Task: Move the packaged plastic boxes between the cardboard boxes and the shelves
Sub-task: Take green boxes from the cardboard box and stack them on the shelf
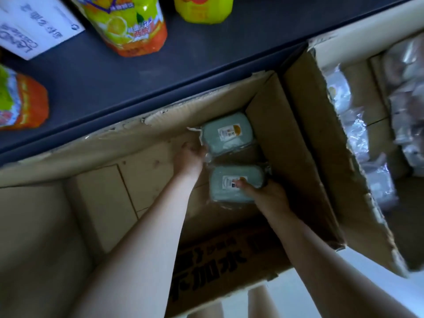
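Observation:
Two pale green plastic boxes in clear wrap lie at the bottom of an open cardboard box (296, 143). The far green box (226, 134) has a white label on top; my left hand (190, 154) grips its left end. The near green box (227, 187) lies just below it; my right hand (266, 193) holds its right side, thumb on the label. Both arms reach down into the carton.
A dark shelf (137, 83) runs above the carton, carrying yellow-orange drink packs (130, 26) and a white carton (34, 24). To the right a second cardboard box (376, 125) holds several wrapped packages. The carton's front flap (220, 267) hangs toward me.

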